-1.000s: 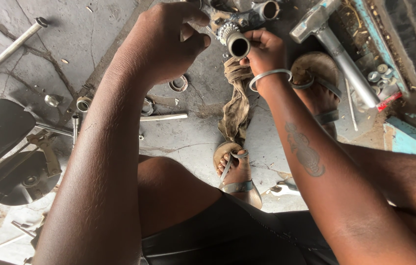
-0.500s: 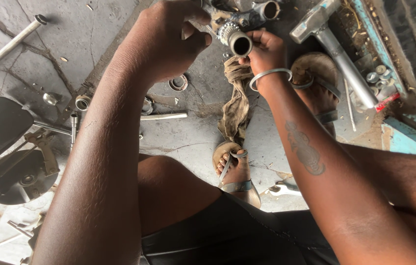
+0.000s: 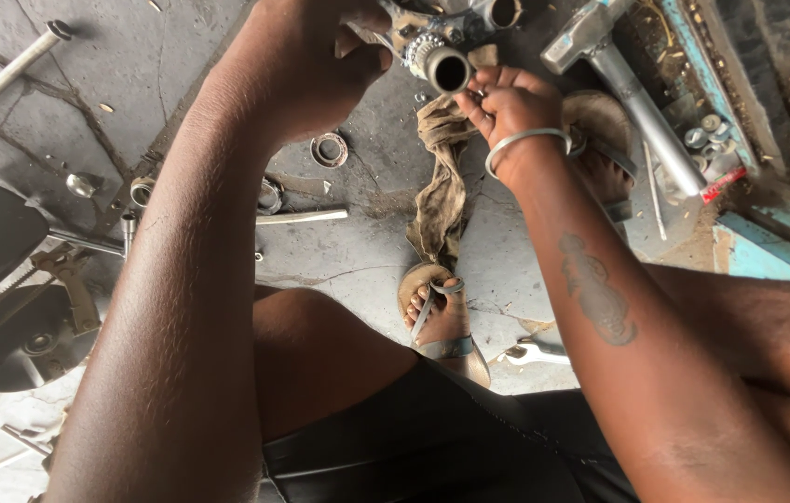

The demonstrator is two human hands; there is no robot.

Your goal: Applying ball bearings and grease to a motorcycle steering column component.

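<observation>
Barely shifted, both hands (image 3: 320,61) (image 3: 511,102) stay clamped around the metal tube assembly (image 3: 437,56) between them.

Grey concrete floor (image 3: 134,65), cracked with dark lines and paler, whitish patches towards its near left corner. Dull silver metal part (image 3: 439,58) with a black bore, in the left hand (image 3: 306,65) and right hand (image 3: 507,102). Tan-brown, stained rag (image 3: 440,191). Plain silver bangle (image 3: 518,144) on the right wrist; a dark tattoo pattern (image 3: 595,291) on the forearm. Silver-grey hammer (image 3: 623,79). Turquoise-painted frame (image 3: 772,247) at the floor's right edge, with a small red piece (image 3: 723,183) beside it. Black shorts (image 3: 432,438). Tan sandal (image 3: 442,321) with grey straps.
</observation>
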